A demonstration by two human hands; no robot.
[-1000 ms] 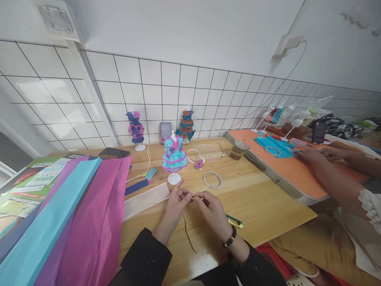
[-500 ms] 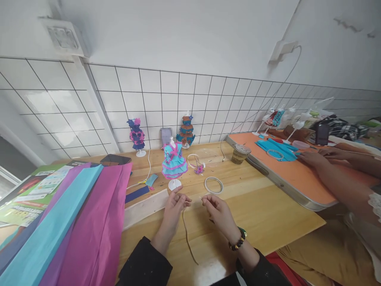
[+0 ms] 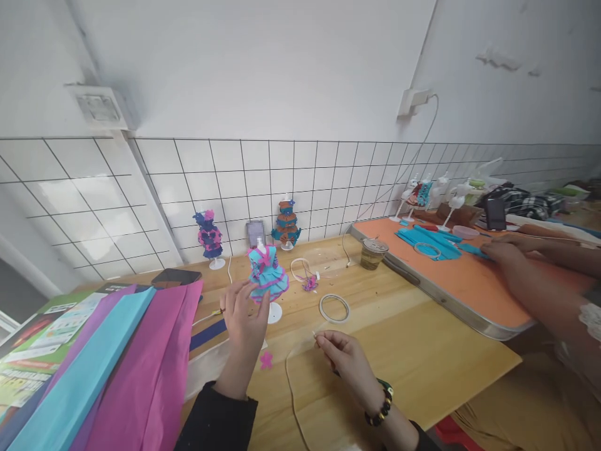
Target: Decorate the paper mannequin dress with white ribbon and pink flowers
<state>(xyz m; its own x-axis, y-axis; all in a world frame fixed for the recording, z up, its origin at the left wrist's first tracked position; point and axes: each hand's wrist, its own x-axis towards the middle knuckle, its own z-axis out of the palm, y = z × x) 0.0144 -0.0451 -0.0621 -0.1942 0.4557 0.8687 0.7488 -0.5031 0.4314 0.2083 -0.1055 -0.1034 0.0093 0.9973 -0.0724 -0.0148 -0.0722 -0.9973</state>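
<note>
My left hand (image 3: pixel 245 319) is raised with fingers apart, in front of the small dress form (image 3: pixel 267 275) in a turquoise ruffled dress with pink trim. Nothing shows in its grasp. My right hand (image 3: pixel 346 356), wearing a beaded bracelet, is closed in a pinch, with a small pale tip at its fingertips. A thin cream cord (image 3: pixel 292 394) lies curved on the table and seems to run up to that pinch; the join is faint. Between the hands rests a pink flower-shaped piece (image 3: pixel 266 360). A roll of narrow tape (image 3: pixel 335 295) lies just beyond my right hand.
Two dressed forms, one navy and pink (image 3: pixel 210 241), one brown and teal (image 3: pixel 286 225), stand by the wall. Coloured sheets (image 3: pixel 154 369) cover the left side. A lidded cup (image 3: pixel 374 254) stands near the orange table (image 3: pixel 451 291), where another person's hands (image 3: pixel 504 260) handle turquoise material.
My left hand has moved away from the right, up and left, its fingers spreading. The pink flower piece has come into sight. My right hand keeps its pinch, and the view has tilted upward.
</note>
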